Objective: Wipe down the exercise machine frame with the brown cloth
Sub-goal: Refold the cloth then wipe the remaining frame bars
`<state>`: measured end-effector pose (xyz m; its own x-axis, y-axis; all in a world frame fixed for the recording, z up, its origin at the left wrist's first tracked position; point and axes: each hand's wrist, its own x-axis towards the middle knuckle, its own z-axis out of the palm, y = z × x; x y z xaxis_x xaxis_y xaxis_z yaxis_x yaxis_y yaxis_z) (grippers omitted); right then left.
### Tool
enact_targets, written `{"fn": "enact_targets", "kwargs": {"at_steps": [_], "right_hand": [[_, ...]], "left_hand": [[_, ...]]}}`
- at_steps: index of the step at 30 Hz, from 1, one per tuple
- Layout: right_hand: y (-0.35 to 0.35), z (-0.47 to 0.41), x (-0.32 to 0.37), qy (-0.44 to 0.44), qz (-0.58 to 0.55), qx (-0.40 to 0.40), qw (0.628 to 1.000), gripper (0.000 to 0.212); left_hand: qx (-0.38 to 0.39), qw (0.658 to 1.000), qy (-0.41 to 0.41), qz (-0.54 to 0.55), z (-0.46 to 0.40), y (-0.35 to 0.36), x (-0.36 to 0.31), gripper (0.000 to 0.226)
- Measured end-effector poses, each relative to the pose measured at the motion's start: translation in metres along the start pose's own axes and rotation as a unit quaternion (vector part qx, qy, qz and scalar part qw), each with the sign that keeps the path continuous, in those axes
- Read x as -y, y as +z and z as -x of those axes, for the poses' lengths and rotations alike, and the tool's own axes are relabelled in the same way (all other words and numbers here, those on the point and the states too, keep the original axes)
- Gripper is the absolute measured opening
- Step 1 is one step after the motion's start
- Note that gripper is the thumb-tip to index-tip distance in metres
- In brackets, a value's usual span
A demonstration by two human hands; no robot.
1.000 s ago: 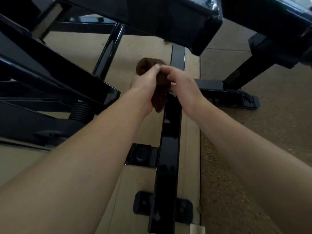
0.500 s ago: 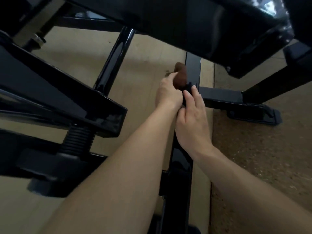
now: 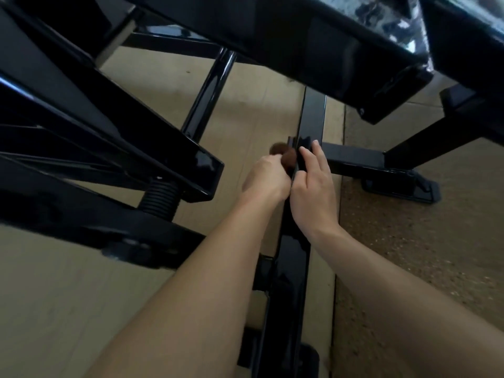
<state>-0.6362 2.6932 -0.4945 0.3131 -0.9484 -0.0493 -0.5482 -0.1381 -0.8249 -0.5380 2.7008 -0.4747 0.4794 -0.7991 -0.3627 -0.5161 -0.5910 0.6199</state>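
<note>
we see the left hand (image 3: 268, 177) gripping the brown cloth (image 3: 285, 155), bunched into a ball and pressed against the left side of the black floor rail (image 3: 312, 115) of the exercise machine frame (image 3: 114, 148). the right hand (image 3: 313, 186) lies on the same rail just beside it, fingers (image 3: 317, 154) straight and relaxed over a small bracket, holding nothing (its thumb is tucked against the rail's edge). a black spring (image 3: 161, 199) sits under the slanted beam at left. tan floor covering (image 3: 54, 296) lies under the rail, speckled floor (image 3: 422, 268) at right.
</note>
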Motion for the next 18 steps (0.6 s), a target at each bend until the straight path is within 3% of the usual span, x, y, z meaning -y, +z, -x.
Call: {"fn": "enact_targets", "kwargs": {"at_steps": [4, 8, 13, 18], "right_hand": [[-0.006, 0.007, 0.006, 0.009, -0.017, -0.006, 1.000, 0.050], [-0.014, 0.021, 0.014, 0.039, -0.063, -0.041, 0.996, 0.048], [-0.022, 0.050, 0.015, 0.051, -0.082, -0.021, 0.995, 0.049], [-0.030, 0.089, 0.009, 0.052, -0.094, 0.008, 0.994, 0.053]], "left_hand": [[0.079, 0.995, -0.035, -0.041, 0.041, -0.007, 0.020, 0.017], [0.094, 0.985, -0.025, -0.143, 0.076, -0.011, 0.028, 0.032], [-0.005, 0.936, 0.177, -0.304, 0.126, -0.022, 0.046, 0.041], [-0.032, 0.829, 0.330, -0.451, 0.148, -0.034, 0.063, 0.040]]}}
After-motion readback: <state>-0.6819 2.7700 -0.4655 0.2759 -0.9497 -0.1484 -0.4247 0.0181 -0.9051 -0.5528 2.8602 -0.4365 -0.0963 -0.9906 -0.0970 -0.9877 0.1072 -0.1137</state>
